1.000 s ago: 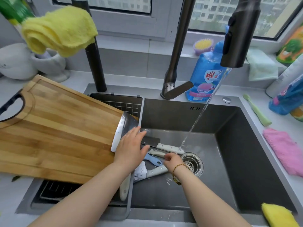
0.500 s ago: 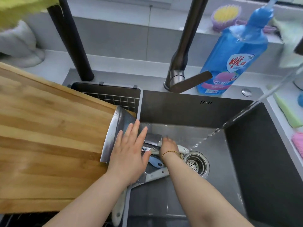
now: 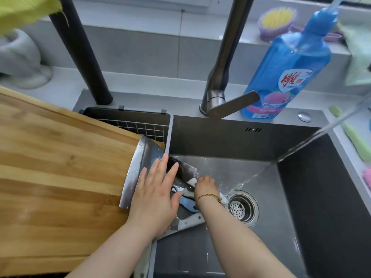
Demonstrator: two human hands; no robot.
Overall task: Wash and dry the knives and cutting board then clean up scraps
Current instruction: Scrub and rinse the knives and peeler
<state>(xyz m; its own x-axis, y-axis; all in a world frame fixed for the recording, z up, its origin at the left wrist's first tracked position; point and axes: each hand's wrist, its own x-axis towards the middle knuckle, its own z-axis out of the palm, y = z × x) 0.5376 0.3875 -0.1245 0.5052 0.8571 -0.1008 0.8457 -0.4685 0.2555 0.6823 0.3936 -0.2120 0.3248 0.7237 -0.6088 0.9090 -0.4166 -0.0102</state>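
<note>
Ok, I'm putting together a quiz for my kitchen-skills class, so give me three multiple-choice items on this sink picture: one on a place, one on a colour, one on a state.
1. Where does the soap bottle stand?
A. On the counter behind the sink, right of the tap
B. On the floor
C. On a shelf above the window

2. What colour is the knife handle that the right hand grips?
A. Red
B. Black
C. White

3. What is the water doing?
A. Turned off
B. Running and landing beside the drain
C. Filling a bowl

Answers:
1 A: the bottle stands upright on the counter just past the tap's lever.
2 C: white shows on either side of the curled fingers.
3 B: a stream crosses from the right and splashes by the drain.
</note>
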